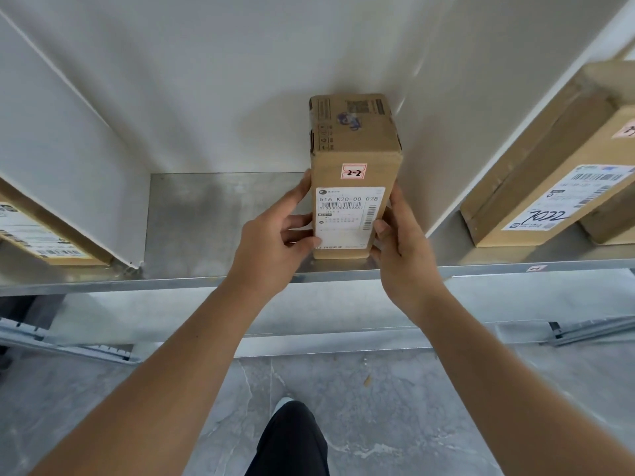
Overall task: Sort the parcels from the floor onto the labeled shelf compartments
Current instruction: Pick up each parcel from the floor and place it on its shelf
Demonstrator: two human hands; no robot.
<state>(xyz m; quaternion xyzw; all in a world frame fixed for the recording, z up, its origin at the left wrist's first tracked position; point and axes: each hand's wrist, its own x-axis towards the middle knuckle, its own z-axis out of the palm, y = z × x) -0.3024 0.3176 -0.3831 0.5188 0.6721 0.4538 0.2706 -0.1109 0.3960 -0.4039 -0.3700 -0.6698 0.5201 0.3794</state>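
A tall brown cardboard parcel (pixel 355 156) stands upright in the middle shelf compartment (pixel 206 214), toward its right side near the divider. It carries a pink tag marked 2-2 and a white shipping label. My left hand (pixel 275 231) grips its left side, thumb on the label's lower corner. My right hand (pixel 400 235) grips the right side, thumb on the label's edge. The parcel's base sits on the metal shelf floor close to the front edge.
White dividers wall the compartment on both sides. A large parcel (pixel 556 166) marked 7022 fills the right compartment, another parcel (pixel 41 231) sits at left. A small pink label (pixel 536 268) is on the shelf's front edge. Below are grey floor tiles and my leg (pixel 292 438).
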